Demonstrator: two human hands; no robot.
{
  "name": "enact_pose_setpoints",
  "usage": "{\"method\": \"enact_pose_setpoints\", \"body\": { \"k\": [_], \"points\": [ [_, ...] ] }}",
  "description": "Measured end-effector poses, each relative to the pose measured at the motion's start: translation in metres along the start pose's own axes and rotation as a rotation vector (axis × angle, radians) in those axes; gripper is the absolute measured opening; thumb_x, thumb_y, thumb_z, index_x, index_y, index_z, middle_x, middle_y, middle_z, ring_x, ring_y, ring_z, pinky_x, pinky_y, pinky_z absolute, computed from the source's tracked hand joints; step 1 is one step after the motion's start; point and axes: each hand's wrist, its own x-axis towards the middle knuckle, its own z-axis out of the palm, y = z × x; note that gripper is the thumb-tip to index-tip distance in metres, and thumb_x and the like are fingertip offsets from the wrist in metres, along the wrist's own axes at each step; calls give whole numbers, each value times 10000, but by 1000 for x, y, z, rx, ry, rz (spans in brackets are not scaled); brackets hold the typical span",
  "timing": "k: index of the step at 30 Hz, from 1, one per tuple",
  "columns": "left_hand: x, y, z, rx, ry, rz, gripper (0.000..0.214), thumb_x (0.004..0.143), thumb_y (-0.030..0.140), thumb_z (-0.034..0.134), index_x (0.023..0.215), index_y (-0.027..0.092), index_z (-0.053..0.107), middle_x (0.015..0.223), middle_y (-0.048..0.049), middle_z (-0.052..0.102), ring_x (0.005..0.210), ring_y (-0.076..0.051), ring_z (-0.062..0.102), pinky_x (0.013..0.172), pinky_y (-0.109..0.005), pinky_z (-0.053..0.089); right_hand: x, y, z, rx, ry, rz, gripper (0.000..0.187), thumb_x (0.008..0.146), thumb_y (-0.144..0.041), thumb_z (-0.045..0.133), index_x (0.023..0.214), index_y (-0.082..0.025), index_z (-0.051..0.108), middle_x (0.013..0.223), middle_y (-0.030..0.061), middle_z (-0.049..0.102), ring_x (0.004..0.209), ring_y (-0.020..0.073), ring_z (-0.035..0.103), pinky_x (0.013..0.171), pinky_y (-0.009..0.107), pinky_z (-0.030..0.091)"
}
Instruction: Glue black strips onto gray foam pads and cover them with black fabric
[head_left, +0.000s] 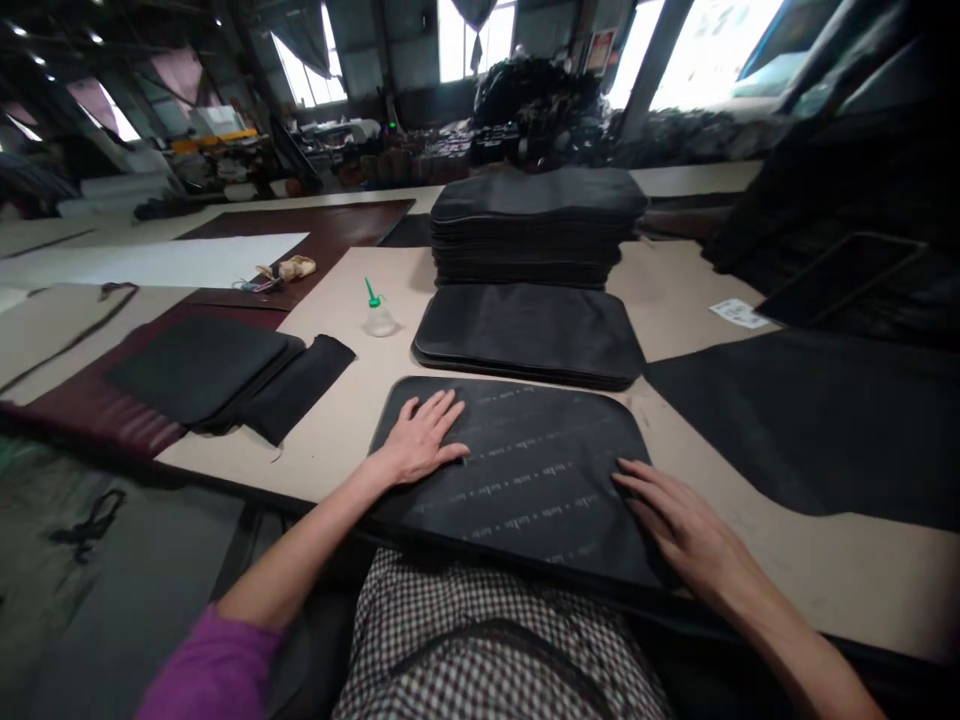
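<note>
A black rounded panel (517, 500) with rows of pale printed lettering lies flat at the table's front edge. My left hand (424, 438) rests on its left part, palm down with the fingers spread. At the panel's right edge is my right hand (675, 510), its fingers stretched out and touching the border. Just behind the panel sits a low stack of similar black panels (529, 330). Farther back rises a taller stack of black panels (536, 225).
A clear bottle with a green nozzle (380, 318) stands left of the stacks. Black sheets (199, 365) and a black strip (304, 385) lie farther left. To the right are a large black sheet (832, 420) and a white label (739, 313).
</note>
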Motion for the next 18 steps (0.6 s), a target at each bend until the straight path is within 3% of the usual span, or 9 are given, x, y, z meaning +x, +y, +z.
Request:
{"method": "enact_pose_setpoints", "body": {
  "k": [5, 9, 13, 18],
  "points": [
    [6, -32, 7, 93, 10, -90, 705, 1004, 640, 354, 1611, 290, 282, 1680, -115, 268, 1557, -288, 244, 1239, -578, 167, 1, -7, -3, 15, 10, 16, 342, 1002, -375, 458, 1275, -295, 648, 1401, 79, 633, 1276, 298, 611, 1034, 505, 543],
    [-2, -42, 9, 129, 38, -160, 691, 1015, 616, 340, 1601, 251, 317, 1667, -145, 289, 1551, -297, 257, 1220, -585, 219, 2, -13, -7, 30, 26, 47, 345, 1014, -336, 435, 1302, -303, 622, 1458, 77, 582, 1323, 304, 566, 1047, 528, 520],
    [-5, -45, 15, 206, 74, -212, 659, 1027, 569, 328, 1577, 210, 371, 1669, -185, 266, 1541, -329, 273, 1180, -618, 264, 8, -24, -17, 3, 143, 209, 328, 1015, -310, 435, 1290, -259, 608, 1408, 118, 602, 1281, 299, 587, 1073, 519, 500],
    [-6, -60, 19, 263, 180, -398, 701, 995, 565, 359, 1539, 129, 419, 1550, -279, 435, 1411, -410, 450, 1064, -614, 402, 18, -29, -24, -88, 157, 381, 330, 994, -258, 442, 1273, -196, 608, 1240, 148, 683, 1154, 324, 633, 983, 507, 535]
  ]
}}
